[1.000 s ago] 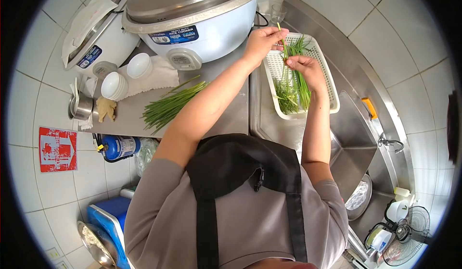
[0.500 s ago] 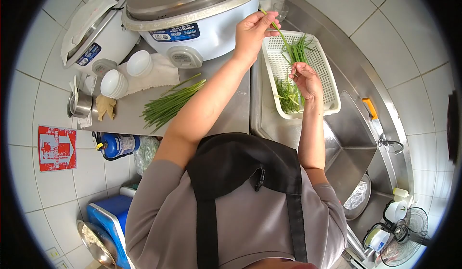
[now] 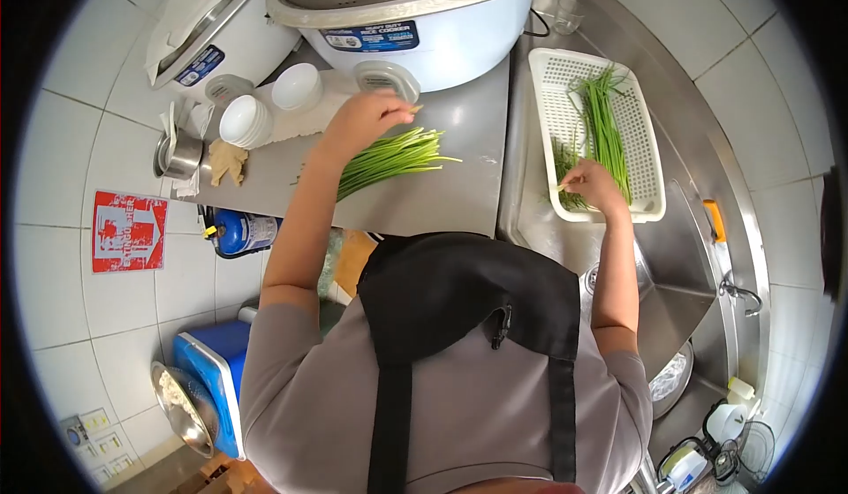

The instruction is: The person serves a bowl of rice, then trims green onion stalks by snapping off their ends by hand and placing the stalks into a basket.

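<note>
My left hand is above the steel counter, its fingers pinched on a chive stalk. Only the pale tip shows past the fingertips; the rest is hidden. Just below that hand lies a bunch of long green chives, partly covered by my forearm. On the right, my right hand is over the near part of a white perforated basket. Its fingers are closed, with a small pale bit at their tips that I cannot make out. Inside the basket, loose green trimmings lie beside more long chives.
A large rice cooker stands behind the counter, with a second cooker to its left. White bowls, a cloth and a metal pot are at the left. A sink with a faucet is at the right.
My left hand has moved left with the stalk, from above the basket to over the bunch on the counter. My right hand has let go of the stalk and lowered to the trimmings.
</note>
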Tool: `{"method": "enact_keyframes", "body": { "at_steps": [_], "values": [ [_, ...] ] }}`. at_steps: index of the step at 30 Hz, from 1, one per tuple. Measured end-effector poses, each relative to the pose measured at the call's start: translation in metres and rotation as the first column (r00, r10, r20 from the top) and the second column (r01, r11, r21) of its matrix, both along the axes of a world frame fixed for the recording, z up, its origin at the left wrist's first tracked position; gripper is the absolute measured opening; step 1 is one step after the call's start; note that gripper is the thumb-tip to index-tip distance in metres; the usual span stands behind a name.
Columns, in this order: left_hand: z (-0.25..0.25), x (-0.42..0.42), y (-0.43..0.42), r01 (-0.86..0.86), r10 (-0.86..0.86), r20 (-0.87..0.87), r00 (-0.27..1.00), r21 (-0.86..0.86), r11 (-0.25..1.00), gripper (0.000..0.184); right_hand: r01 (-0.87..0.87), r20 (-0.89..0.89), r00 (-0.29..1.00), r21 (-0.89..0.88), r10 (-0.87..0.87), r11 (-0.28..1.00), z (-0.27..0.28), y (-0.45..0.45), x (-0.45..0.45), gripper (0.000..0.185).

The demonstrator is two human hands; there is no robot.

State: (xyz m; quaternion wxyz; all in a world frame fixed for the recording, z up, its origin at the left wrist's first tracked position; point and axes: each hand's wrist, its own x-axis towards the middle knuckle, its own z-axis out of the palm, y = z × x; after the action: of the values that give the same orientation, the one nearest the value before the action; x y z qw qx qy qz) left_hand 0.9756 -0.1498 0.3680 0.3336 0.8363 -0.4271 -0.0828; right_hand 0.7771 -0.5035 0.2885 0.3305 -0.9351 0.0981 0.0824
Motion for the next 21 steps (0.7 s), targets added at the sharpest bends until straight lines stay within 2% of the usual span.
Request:
{"method": "enact_keyframes", "body": {
  "at_steps": [1, 2, 3, 4, 6, 7, 8, 9, 10, 12, 15, 17, 18, 20, 21],
  "values": [
    [-0.016, 0.003, 0.008, -0.043, 0.036, 0.064, 0.997, 0.11, 0.993, 0.025, 0.025, 0.039, 0.999, 0.038, -0.026, 0.999, 0.004, -0.006, -0.001, 0.02],
    [-0.03, 0.004, 0.015, -0.048, 0.041, 0.064, 0.997, 0.111, 0.993, 0.025, 0.051, 0.076, 0.996, 0.076, -0.056, 0.996, 0.006, -0.013, -0.002, 0.02],
    [-0.044, 0.002, 0.02, -0.058, 0.056, 0.027, 0.998, 0.083, 0.995, 0.028, 0.036, 0.194, 0.979, 0.147, -0.064, 0.988, 0.004, -0.022, -0.005, 0.018],
    [-0.052, -0.001, 0.022, -0.065, 0.065, -0.012, 0.998, 0.054, 0.996, 0.03, 0.04, 0.191, 0.979, 0.144, -0.068, 0.989, 0.01, -0.024, -0.006, 0.018],
    [-0.061, -0.007, 0.022, -0.05, 0.05, 0.006, 0.999, 0.107, 0.993, 0.033, 0.023, 0.332, 0.933, 0.326, -0.137, 0.945, 0.033, -0.032, -0.015, 0.016],
    [-0.063, -0.011, 0.02, -0.094, 0.092, 0.053, 0.994, 0.049, 0.994, 0.032, 0.035, 0.331, 0.932, 0.319, -0.146, 0.947, 0.042, -0.035, -0.02, 0.016],
    [-0.065, -0.015, 0.017, -0.139, 0.139, 0.096, 0.986, -0.01, 0.99, 0.032, 0.074, 0.338, 0.91, 0.434, -0.238, 0.898, 0.05, -0.037, -0.024, 0.015],
    [-0.064, -0.019, 0.01, -0.132, 0.133, 0.091, 0.987, -0.018, 0.991, 0.032, 0.103, 0.335, 0.884, 0.542, -0.327, 0.834, 0.056, -0.038, -0.027, 0.014],
    [-0.062, -0.023, 0.001, -0.132, 0.139, 0.113, 0.984, -0.062, 0.989, 0.03, 0.108, 0.335, 0.884, 0.534, -0.327, 0.839, 0.057, -0.041, -0.03, 0.014],
    [-0.059, -0.032, -0.021, -0.07, 0.089, 0.121, 0.989, -0.153, 0.986, 0.028, 0.041, 0.391, 0.816, 0.695, -0.425, 0.718, 0.057, -0.044, -0.032, 0.015],
    [-0.045, -0.061, -0.083, 0.137, -0.123, 0.063, 0.99, -0.309, 0.941, 0.025, -0.022, 0.42, 0.822, 0.699, -0.385, 0.715, 0.065, -0.027, -0.029, 0.015],
    [-0.032, -0.085, -0.132, 0.177, -0.21, -0.015, 0.978, -0.474, 0.862, 0.025, -0.07, 0.427, 0.845, 0.685, -0.322, 0.725, 0.078, -0.003, -0.023, 0.014],
    [-0.032, -0.095, -0.156, 0.203, -0.207, 0.048, 0.977, -0.503, 0.84, 0.024, -0.067, 0.426, 0.845, 0.684, -0.323, 0.726, 0.082, 0.006, -0.02, 0.014],
    [-0.028, -0.102, -0.188, 0.24, -0.212, 0.115, 0.97, -0.534, 0.81, 0.024, -0.122, 0.554, 0.776, 0.601, -0.302, 0.79, 0.089, 0.016, -0.013, 0.012],
    [-0.022, -0.102, -0.199, 0.23, -0.333, -0.145, 0.932, -0.475, 0.849, 0.023, -0.135, 0.624, 0.704, 0.586, -0.339, 0.799, 0.087, 0.02, -0.009, 0.01]
  ]
}}
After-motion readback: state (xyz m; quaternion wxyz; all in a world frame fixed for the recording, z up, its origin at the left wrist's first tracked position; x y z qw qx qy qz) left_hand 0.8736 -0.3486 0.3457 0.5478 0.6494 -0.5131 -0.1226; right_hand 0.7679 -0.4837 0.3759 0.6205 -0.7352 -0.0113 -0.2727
